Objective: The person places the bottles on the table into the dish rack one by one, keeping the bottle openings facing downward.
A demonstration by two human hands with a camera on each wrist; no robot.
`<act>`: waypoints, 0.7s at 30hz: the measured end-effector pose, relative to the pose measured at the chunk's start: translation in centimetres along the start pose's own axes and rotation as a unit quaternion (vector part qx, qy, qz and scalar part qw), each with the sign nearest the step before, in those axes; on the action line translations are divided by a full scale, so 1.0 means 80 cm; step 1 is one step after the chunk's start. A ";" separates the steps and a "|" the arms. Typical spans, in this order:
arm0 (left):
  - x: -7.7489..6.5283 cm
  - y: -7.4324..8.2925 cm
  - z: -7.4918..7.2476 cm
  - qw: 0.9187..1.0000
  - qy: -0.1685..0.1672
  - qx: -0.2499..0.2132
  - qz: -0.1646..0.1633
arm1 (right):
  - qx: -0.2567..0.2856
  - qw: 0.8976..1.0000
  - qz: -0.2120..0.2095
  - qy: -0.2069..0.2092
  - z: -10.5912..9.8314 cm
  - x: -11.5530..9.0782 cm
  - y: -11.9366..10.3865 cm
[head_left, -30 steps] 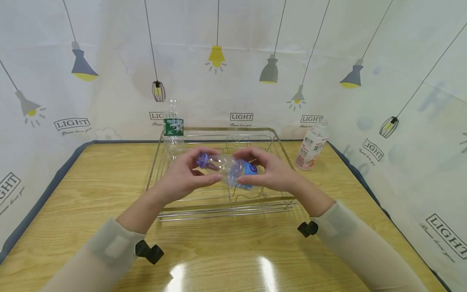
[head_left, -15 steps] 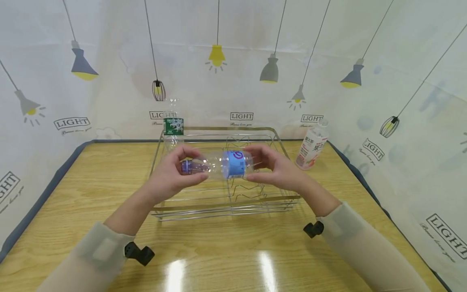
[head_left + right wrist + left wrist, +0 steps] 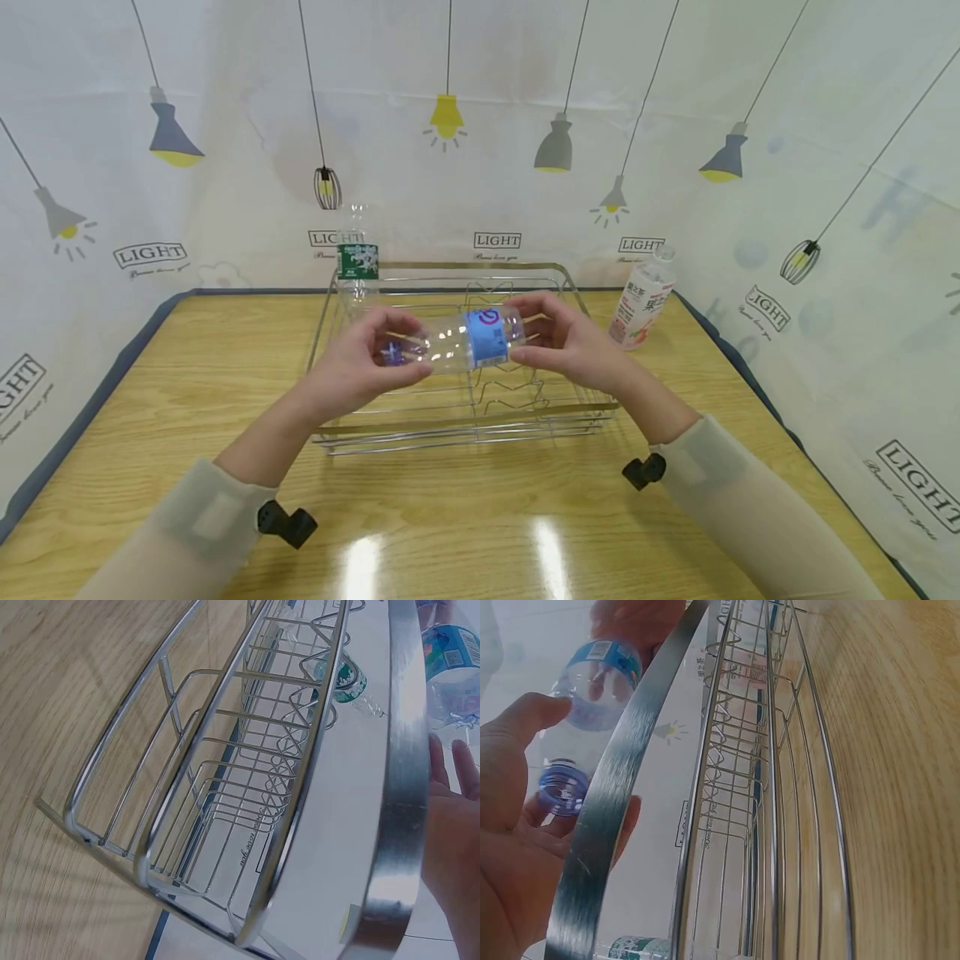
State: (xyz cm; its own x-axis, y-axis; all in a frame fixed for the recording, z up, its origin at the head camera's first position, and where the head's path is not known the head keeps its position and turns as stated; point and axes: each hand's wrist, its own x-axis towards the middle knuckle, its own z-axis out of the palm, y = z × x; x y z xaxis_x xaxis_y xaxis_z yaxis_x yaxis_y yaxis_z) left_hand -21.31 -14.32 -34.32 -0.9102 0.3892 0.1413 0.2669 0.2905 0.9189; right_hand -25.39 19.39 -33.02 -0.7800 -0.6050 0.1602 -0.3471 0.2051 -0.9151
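Note:
A clear plastic bottle (image 3: 450,343) with a blue label lies sideways between my two hands, above a wire rack (image 3: 461,421). My left hand (image 3: 352,362) holds its neck end, thumb on the near side and fingers behind. Blue-purple colour shows at the bottle neck (image 3: 562,789) in the left wrist view. At the other end, my right hand (image 3: 577,348) grips round the base, thumb in front. The right wrist view has the labelled bottle (image 3: 454,660) at its upper right, above the fingers of my right hand (image 3: 450,802).
Upright at the rack's back left is a clear bottle (image 3: 358,262) with a green label. A white and pink bottle (image 3: 641,300) stands right of the rack. All rest on a wooden table (image 3: 450,508), with a lamp-printed backdrop (image 3: 510,192) behind.
Since a second ago the bottle has swung level and its neck has shifted left and down. Its label now faces me more. Both hands have spread slightly apart and still hold it.

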 end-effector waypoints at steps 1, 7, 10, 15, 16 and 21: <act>0.000 0.001 0.001 1.000 -0.001 0.014 0.004 | -0.003 1.000 0.000 0.001 0.000 0.000 0.000; 0.006 0.010 0.013 0.994 0.001 0.089 0.058 | -0.017 1.000 0.001 0.006 0.002 0.003 -0.005; 0.008 0.016 0.021 0.989 0.010 0.126 0.082 | -0.013 1.000 0.001 0.007 0.004 0.004 -0.006; 0.010 0.022 0.029 0.978 0.027 0.176 0.106 | -0.005 1.000 -0.004 0.011 0.006 0.005 -0.006; 0.010 0.022 0.031 0.977 0.029 0.182 0.110 | -0.005 1.000 -0.006 0.012 0.006 0.005 -0.006; 0.012 0.019 0.032 0.977 0.036 0.179 0.110 | -0.003 1.000 -0.004 0.017 0.007 0.006 -0.006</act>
State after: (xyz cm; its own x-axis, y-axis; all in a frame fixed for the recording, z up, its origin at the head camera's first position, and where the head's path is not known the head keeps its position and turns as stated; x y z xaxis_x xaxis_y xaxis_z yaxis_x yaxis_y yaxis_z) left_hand -20.98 -11.21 -33.71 -0.8348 0.4175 0.3589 0.5408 0.4990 0.6771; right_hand -25.30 18.59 -32.73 -0.7940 -0.5807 0.1800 -0.3568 0.2053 -0.9113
